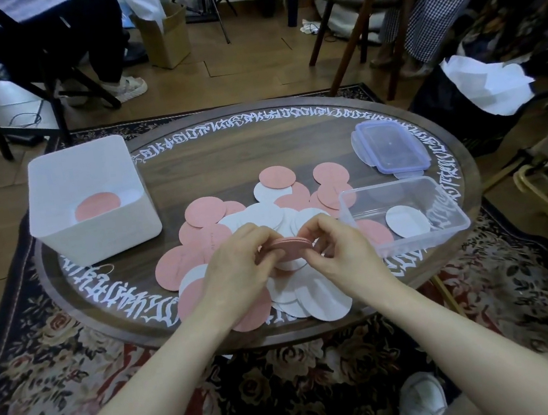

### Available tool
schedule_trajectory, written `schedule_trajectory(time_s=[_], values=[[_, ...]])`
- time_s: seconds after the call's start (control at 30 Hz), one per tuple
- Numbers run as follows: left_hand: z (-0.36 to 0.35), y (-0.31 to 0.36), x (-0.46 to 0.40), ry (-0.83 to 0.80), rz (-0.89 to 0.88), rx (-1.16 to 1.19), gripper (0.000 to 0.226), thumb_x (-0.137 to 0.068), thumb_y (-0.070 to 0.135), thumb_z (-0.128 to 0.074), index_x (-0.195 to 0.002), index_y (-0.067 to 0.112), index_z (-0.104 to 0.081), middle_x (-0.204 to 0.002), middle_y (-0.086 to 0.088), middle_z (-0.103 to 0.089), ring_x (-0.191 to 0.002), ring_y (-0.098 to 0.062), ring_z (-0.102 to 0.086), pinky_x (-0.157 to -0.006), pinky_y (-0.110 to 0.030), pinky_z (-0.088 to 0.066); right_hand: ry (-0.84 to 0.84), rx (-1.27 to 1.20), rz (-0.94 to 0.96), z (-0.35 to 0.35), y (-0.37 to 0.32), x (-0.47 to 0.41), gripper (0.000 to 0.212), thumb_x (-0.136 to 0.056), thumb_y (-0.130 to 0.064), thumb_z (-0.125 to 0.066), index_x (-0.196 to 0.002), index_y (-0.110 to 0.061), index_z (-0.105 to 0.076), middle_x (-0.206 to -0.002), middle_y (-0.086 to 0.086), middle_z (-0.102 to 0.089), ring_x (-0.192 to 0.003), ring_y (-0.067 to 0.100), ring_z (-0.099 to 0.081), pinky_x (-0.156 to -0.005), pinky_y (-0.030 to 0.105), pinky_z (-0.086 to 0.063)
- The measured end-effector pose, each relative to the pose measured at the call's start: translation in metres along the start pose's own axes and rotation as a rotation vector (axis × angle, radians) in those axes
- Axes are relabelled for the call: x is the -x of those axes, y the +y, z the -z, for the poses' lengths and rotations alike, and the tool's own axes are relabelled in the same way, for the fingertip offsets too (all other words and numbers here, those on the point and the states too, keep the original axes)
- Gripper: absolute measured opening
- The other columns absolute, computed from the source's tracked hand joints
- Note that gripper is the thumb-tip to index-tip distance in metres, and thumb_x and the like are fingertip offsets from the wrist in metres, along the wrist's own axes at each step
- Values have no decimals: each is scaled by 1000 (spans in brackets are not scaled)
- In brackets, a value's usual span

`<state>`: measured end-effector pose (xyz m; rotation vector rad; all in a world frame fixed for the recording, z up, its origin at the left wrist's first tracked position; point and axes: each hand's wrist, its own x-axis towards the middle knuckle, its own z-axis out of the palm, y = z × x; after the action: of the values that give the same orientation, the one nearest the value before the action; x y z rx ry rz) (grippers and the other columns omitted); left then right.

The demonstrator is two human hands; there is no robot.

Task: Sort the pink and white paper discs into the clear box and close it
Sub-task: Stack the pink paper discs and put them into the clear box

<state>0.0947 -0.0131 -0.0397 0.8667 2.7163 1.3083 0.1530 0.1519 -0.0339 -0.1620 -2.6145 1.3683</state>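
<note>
A thin stack of pink paper discs (292, 247) is held edge-on above the middle of the loose disc pile. The left hand (236, 265) pinches the stack's left edge with curled fingers; the right hand (338, 249) pinches its right edge the same way. Beneath both hands, pink and white paper discs (260, 222) lie scattered and overlapping on the round dark wooden surface (225, 158), which carries white lettering around its rim. The clear box (404, 215) stands just right of the pile, open, with one white disc (407, 220) lying inside. Its clear lid (389, 145) with blue clips lies flat behind the box. A white bin (92, 198) stands at the left of the surface, holding a pink disc (97, 205).
</note>
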Motion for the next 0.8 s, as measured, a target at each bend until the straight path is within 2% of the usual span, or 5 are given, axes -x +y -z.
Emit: schedule_trajectory(time_s=[0.2, 0.4, 0.5, 0.67, 0.8], values=[[0, 2, -4, 33, 130, 251, 12, -79, 10, -69, -73, 18, -63, -74, 0, -63, -62, -12, -53, -61, -26, -43, -17, -11, -118, 1, 0, -1, 12, -83, -10, -62, -86, -20, -56, -78, -6, -62, -63, 16, -62, -59, 32, -48], [9, 25, -16, 87, 224, 586, 14, -81, 5, -69, -75, 17, -65, -54, 11, -60, -46, -10, -49, -46, -14, -36, 30, -350, -190, 25, -15, -9, 14, -86, -8, -66, -95, -10, -57, -74, 4, -63, -45, 16, -54, -48, 18, -39], [2, 36, -21, 108, 194, 607, 8, -81, 15, -71, -83, 22, -66, -66, 12, -65, -55, -10, -53, -52, -17, -41, 48, -373, -157, 43, -21, -11, 12, -85, -2, -65, -94, -5, -58, -67, 3, -59, -46, 11, -49, -45, 16, -39], [-30, 39, -16, -108, 29, 145, 52, -90, 34, -58, -137, 23, -42, -123, 7, -56, -107, -11, -52, -91, -31, -42, 139, -114, -175, 106, -11, -21, 15, -82, -4, -70, -84, -15, -61, -69, 6, -67, -61, 8, -60, -65, 28, -48], [-51, 35, -6, -260, -311, -213, 57, -83, 46, -41, -133, 21, -51, -137, 4, -53, -125, -17, -41, -100, -38, -39, 142, 177, -369, 141, 26, -26, 14, -75, -8, -73, -76, -18, -62, -62, 3, -70, -68, 23, -61, -72, 43, -51]])
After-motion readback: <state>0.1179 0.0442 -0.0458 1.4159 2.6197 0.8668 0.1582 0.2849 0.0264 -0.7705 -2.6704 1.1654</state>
